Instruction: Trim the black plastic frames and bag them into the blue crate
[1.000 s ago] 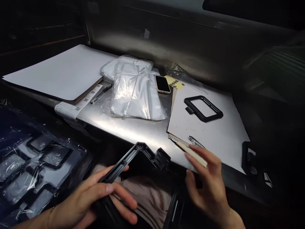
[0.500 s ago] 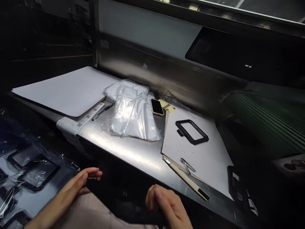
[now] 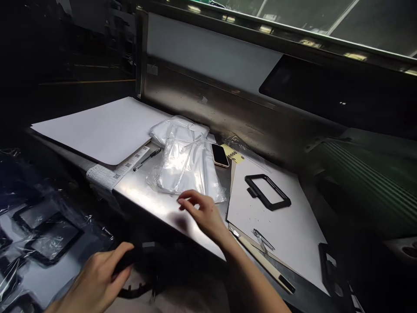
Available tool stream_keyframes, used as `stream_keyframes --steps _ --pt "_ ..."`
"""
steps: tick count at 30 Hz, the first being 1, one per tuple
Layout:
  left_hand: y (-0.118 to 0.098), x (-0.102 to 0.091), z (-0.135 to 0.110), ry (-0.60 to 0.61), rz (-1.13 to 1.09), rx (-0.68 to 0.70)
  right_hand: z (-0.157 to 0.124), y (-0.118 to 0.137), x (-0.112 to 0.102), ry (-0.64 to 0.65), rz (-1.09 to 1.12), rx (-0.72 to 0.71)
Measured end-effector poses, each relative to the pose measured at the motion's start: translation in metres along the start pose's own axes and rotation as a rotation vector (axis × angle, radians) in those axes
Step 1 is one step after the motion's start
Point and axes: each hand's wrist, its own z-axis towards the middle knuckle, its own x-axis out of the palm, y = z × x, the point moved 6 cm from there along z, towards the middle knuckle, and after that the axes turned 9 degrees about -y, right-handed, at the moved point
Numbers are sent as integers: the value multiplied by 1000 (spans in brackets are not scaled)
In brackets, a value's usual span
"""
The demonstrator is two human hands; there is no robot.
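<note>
My left hand point(image 3: 97, 278) is closed on a black plastic frame part point(image 3: 143, 269) held low, below the front edge of the steel bench point(image 3: 163, 204). My right hand point(image 3: 200, 213) hovers over the bench with its fingers apart and slightly curled, holding nothing. Its fingertips are close to the near edge of a bundle of clear plastic bags point(image 3: 185, 165). Behind the bags lies a phone point(image 3: 220, 154), face up.
A white sheet point(image 3: 286, 221) on the right carries a black rectangular frame point(image 3: 267, 191), tweezers point(image 3: 263, 239) and a craft knife point(image 3: 263, 261). Another white board point(image 3: 97, 128), a pen point(image 3: 147, 159) and a label strip point(image 3: 114, 171) lie left. Wrapped black frames point(image 3: 42, 230) sit lower left.
My right hand has left the black part and risen forward over the bench toward the plastic bags. The left hand stays low with the black part. The view has tilted up.
</note>
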Motion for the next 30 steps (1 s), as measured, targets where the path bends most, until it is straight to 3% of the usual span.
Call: stream_keyframes --steps 3,6,10,14,22,26,30 --pt "25 -9 -2 -117 -386 -376 36 -48 -23 -199 -108 62" --pt "30 9 -6 -37 -878 -649 60 -80 -21 -157 -138 92" --pt "18 28 -4 66 -1078 -718 64 -87 -26 -159 -95 156" --pt "2 41 2 68 -1160 -719 25 -63 -31 -240 34 243" --pt "-31 71 -8 112 -1202 -745 -83 4 25 -178 343 319" --pt "-35 65 -22 136 -1205 -819 -109 9 35 -211 539 379" --pt "-34 58 -32 234 -1299 -896 -125 -2 29 -283 904 537"
